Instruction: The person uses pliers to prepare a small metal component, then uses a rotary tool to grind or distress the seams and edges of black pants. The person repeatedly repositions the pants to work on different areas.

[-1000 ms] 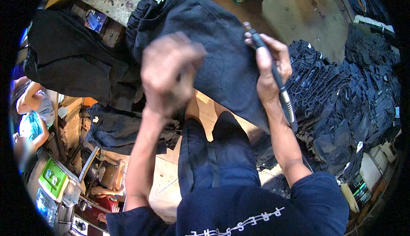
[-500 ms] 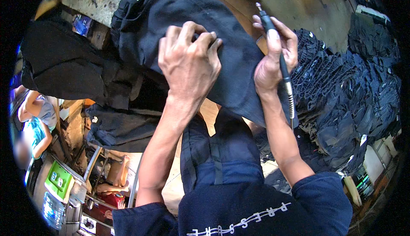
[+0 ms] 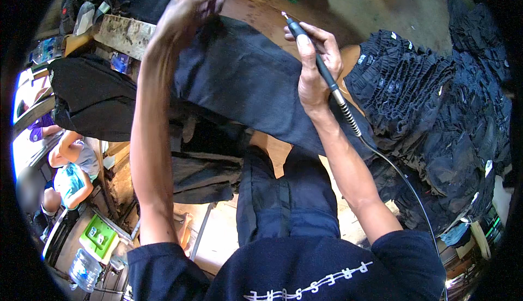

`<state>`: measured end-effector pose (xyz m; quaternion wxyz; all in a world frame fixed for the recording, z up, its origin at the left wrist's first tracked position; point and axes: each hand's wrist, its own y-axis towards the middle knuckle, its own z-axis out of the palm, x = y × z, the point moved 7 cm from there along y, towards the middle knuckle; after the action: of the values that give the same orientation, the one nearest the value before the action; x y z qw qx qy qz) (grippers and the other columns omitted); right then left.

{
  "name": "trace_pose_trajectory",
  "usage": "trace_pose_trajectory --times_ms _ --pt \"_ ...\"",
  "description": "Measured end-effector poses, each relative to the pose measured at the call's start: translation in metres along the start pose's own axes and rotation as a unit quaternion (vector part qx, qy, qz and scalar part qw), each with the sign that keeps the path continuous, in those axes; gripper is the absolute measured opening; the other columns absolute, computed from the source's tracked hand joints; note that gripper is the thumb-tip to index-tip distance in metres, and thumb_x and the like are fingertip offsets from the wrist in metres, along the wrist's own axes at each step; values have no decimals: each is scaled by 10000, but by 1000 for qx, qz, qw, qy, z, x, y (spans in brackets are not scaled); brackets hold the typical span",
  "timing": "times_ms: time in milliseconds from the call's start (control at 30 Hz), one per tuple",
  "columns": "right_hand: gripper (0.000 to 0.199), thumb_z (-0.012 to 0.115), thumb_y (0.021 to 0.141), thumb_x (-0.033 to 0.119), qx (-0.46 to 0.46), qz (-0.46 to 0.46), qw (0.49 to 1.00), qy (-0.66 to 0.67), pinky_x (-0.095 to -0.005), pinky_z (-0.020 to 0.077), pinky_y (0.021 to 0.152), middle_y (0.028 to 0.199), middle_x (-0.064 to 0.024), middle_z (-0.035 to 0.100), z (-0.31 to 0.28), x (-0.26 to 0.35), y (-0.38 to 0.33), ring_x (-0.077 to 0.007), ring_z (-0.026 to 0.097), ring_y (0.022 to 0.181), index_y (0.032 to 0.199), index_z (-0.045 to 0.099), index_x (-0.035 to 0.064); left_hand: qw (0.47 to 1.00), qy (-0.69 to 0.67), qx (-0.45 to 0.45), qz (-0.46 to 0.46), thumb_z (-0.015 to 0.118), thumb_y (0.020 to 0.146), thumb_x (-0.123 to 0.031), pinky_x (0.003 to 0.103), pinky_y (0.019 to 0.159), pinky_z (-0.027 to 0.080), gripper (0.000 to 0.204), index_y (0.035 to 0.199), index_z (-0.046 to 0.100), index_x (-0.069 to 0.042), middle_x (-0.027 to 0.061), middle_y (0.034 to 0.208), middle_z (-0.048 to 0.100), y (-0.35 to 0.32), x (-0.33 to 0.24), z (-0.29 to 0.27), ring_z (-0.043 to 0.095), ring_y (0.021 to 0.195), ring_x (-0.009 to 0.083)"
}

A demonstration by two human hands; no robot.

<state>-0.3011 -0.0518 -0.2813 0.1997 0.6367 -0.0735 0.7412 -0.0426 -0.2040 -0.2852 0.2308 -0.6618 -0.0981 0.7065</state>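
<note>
Right grip (image 3: 318,72): closed around pen (image 3: 324,71), thumb along the barrel. Tip points away and to the left, showing past the fingers; cable (image 3: 409,184) runs from the rear end, down and to the right of this grip. Garment (image 3: 245,78), dark, spreads left of the right grip and passes beneath that wrist, its near end visible just right of the forearm. Left grip (image 3: 188,13): raised at the garment's far left end, fingers bent and blurred; cannot tell whether it holds or touches anything. Pile (image 3: 430,105) of dark, gathered clothes: right of the right grip. Board (image 3: 121,35), mottled: left of the left grip. Tray (image 3: 98,238), green: well apart, lower left of both grips.
</note>
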Motion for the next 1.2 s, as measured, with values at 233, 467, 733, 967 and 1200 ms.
trace_pose_trajectory --times_ms 233,467,733,967,1200 --pt "347 716 1055 195 7 -17 999 -32 -306 602 894 1086 -143 787 5 18 -1 -173 758 977 1296 675 -50 786 447 -126 407 809 922 -248 439 1084 543 506 1332 633 -8 243 1324 726 21 -124 56 698 1263 410" --pt "260 814 823 12 286 -216 904 -231 -397 648 951 1049 -219 819 61 37 -9 -327 824 1002 1070 792 -69 702 584 -253 321 947 730 -605 586 1291 278 1007 1540 562 -149 240 1624 502 -94 1 -23 360 1562 457" --pt "260 836 800 49 330 -260 878 -231 -479 632 1029 998 -181 813 100 15 -9 -331 816 1028 1042 807 -40 746 521 -319 264 994 676 -473 517 1269 354 858 1379 668 -102 223 1578 558 -93 4 -32 507 1486 395" --pt "267 823 815 46 357 -255 862 -253 -500 624 1039 1013 -201 814 105 12 -9 -345 812 1055 1059 809 -62 735 522 -329 280 1005 656 -459 516 1276 343 880 1383 662 -103 218 1588 551 -91 11 -35 500 1494 391" --pt "284 795 815 12 368 -247 861 -249 -518 617 1044 1013 -243 811 103 13 -8 -377 809 1064 1071 787 -110 730 531 -340 262 1008 655 -446 511 1267 361 878 1382 660 -100 212 1586 553 -90 14 -35 504 1489 390"
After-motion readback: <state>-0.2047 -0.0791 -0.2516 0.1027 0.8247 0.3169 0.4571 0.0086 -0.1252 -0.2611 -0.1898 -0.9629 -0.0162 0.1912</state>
